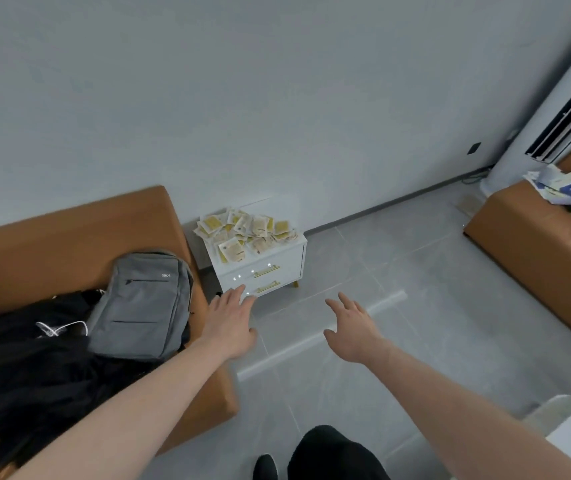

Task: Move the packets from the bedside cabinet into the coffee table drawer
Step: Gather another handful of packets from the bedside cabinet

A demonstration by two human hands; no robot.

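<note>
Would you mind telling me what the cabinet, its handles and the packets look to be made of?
Cabinet: probably painted or laminated board, glossy white, since its drawer fronts carry bright light spots. Handles: gold-coloured bars, likely metal, though coated plastic is possible. Packets: thin flat sachets, cream with yellow panels, perhaps paper or foil laminate; too small to tell.

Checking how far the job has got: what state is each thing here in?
Yellow-and-white packets: heaped loose on the cabinet top.
White bedside cabinet: both gold-handled drawers closed.
Grey backpack: zipped, lying on the sofa.
Left hand: open, empty.
Right hand: open, empty.
</note>
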